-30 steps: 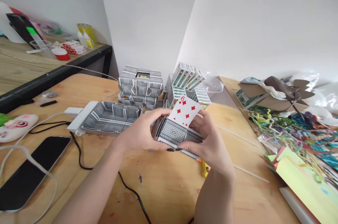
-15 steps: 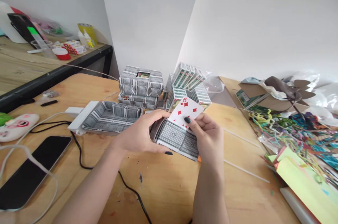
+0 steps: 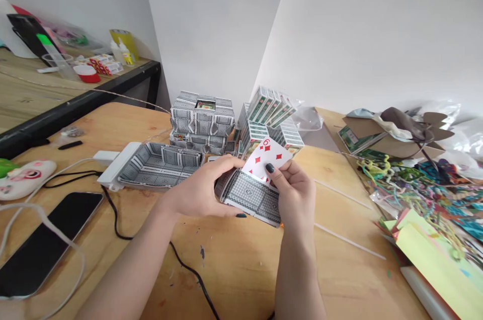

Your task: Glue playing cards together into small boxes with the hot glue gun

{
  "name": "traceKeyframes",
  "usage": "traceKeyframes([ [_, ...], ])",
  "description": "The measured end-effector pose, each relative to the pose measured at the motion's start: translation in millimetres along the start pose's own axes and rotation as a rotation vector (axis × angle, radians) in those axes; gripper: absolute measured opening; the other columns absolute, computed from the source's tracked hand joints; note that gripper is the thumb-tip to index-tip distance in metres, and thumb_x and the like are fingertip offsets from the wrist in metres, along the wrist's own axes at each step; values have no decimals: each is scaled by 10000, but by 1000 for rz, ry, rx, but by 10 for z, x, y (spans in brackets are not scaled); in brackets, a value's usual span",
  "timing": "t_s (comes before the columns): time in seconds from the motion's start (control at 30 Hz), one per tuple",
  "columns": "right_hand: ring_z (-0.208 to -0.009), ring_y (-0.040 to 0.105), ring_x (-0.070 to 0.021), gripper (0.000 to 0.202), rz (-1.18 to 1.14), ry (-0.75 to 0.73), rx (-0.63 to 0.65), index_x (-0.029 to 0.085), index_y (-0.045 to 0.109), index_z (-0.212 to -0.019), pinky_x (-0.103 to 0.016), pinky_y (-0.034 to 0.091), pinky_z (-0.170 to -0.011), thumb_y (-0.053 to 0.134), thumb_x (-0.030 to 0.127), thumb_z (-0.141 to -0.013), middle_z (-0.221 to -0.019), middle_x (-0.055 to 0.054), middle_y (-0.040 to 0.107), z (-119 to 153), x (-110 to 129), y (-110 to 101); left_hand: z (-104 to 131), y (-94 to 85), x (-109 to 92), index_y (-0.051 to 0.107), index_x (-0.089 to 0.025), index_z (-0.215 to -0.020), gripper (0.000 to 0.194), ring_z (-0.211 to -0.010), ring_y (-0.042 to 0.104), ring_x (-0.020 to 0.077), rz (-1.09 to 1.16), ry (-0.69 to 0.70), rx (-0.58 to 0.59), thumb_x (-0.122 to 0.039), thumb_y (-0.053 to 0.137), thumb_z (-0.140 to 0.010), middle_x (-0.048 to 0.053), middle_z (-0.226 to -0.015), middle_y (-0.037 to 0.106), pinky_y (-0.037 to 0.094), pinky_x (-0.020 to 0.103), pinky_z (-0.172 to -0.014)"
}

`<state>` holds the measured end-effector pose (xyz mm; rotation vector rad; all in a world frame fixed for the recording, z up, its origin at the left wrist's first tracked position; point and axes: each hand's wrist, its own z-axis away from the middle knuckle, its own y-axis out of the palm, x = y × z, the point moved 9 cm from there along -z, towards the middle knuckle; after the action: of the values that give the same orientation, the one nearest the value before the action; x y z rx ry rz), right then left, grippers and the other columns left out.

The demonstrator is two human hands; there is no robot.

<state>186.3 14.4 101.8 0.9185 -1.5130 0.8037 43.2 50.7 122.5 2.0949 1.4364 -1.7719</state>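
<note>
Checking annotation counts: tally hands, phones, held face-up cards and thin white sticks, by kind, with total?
Hands: 2
Held face-up card: 1
Phone: 1
Thin white sticks: 2
Total: 6

Centre of frame: the left hand point(image 3: 204, 186) grips a grey-patterned structure of playing cards point(image 3: 251, 195); the right hand point(image 3: 296, 194) pinches a white card with red diamonds point(image 3: 264, 156) at its upper edge. Left of centre: an open, grey-patterned card tray point(image 3: 158, 171). Lower left: a black smartphone point(image 3: 51, 242).
</note>
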Motion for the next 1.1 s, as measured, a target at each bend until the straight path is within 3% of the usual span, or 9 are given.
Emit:
traceKeyframes([
  [0.3,-590,560,-146,170,2,-168,27,234,565,-934,-259,440,-524,557,337,-799,-658,-3,605,-2,127,46,-3,-36,73,435,-228,-1176,677,-979,560,219,60,-36,-53,-301,740,-577,56,-1153,554,446,331,-870],
  [0.47,-685,593,-162,131,-24,-195,-14,229,576,-868,-292,479,-633,591,322,-778,-748,-15,639,-2,131,-1,-8,-50,78,464,-224,-1148,640,-943,566,216,78,-31,-69,-303,740,-576,42,-1097,579,463,313,-820],
  [0.63,-703,606,-167,133,-7,-212,-37,223,579,-827,-289,486,-633,619,329,-758,-699,-11,629,-6,155,-62,-40,-31,69,476,-213,-1159,661,-966,556,219,110,-2,-89,-330,754,-571,50,-1101,578,450,315,-843],
  [0.83,-697,611,-145,114,86,-297,73,222,545,-806,-248,493,-591,620,298,-764,-736,-5,634,12,264,-43,-64,-24,132,495,-203,-1126,659,-961,553,225,177,-20,-152,-365,774,-551,59,-1088,582,450,329,-829],
  [0.97,-949,591,-194,336,176,-396,240,254,552,-996,-312,503,-785,697,303,-697,-987,-35,631,67,360,-13,-65,-16,166,494,-200,-1134,681,-940,559,232,269,-22,-163,-378,780,-542,69,-1061,591,456,333,-802],
  [1.1,-1078,525,-247,702,308,-401,378,280,502,-1148,-368,455,-902,816,323,-522,-1127,-48,582,104,359,16,-65,-31,195,496,-202,-1100,665,-903,564,220,313,-33,-193,-348,795,-524,59,-1015,589,461,313,-758],
])
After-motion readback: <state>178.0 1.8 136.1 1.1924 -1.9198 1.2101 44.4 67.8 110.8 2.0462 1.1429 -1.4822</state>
